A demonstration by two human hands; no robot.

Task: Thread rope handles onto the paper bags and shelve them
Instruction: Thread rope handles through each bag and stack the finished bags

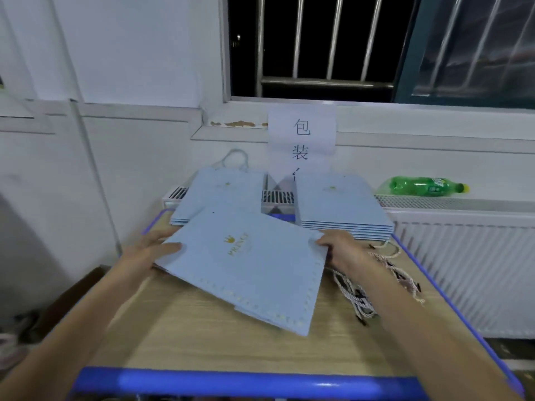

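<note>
A flat light-blue paper bag with a gold crown logo is tilted above the wooden table. My left hand grips its left edge, thumb on top. My right hand pinches its right corner. A bundle of white twisted rope handles with black tips lies on the table under my right forearm. At the back left lies a short stack of blue bags whose top bag has a rope handle. A taller stack of blue bags sits at the back right.
The table has a blue rim. A white paper sign hangs below the window sill. A green plastic bottle lies on the white radiator to the right. A white wall stands on the left.
</note>
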